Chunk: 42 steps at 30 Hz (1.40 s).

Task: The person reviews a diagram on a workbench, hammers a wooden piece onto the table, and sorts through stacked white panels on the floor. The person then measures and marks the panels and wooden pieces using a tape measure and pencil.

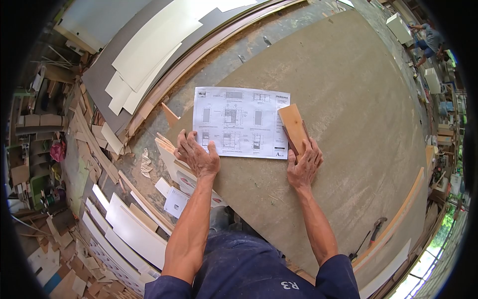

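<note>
A printed sheet of technical drawings appears to lie on a broad brown board in front of me. My left hand rests at its lower left corner, fingers apart and the thumb over the paper. At the sheet's right edge, my right hand grips the lower end of a wood block. The block is tilted and covers part of the paper's right margin. A darker strip runs along the block's side; I cannot tell what it is.
The brown board spreads to the right. A hammer-like tool lies near its right edge by a long wooden strip. White panels and offcuts are at left. Another person is at far right.
</note>
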Available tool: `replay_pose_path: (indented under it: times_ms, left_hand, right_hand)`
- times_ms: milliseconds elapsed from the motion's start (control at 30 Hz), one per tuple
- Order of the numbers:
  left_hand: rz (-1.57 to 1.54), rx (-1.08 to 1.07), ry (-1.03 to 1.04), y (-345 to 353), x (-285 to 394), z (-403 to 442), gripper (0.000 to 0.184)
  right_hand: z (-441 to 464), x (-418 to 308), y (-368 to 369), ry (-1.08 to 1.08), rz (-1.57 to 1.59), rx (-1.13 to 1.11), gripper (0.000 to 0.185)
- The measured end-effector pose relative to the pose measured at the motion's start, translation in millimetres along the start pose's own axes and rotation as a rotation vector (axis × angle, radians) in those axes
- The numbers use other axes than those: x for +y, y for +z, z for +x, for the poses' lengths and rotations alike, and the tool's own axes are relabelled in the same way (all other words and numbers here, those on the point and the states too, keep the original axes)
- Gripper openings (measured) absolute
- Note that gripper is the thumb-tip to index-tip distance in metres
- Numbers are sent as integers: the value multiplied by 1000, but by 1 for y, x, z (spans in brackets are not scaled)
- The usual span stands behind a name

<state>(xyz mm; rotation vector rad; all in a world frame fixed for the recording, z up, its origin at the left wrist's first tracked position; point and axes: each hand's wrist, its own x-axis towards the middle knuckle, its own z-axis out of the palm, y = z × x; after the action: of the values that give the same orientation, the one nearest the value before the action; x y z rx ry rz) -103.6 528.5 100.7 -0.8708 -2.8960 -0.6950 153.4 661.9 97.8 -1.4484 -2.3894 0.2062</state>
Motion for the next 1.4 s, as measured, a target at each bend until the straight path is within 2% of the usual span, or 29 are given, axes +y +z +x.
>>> replay_pose_path:
  times_ms: [1400]
  left_hand:
    - [15, -8, -6, -1, 2, 0, 57]
  right_hand:
    - [1, -3, -3, 25, -42, -39, 55]
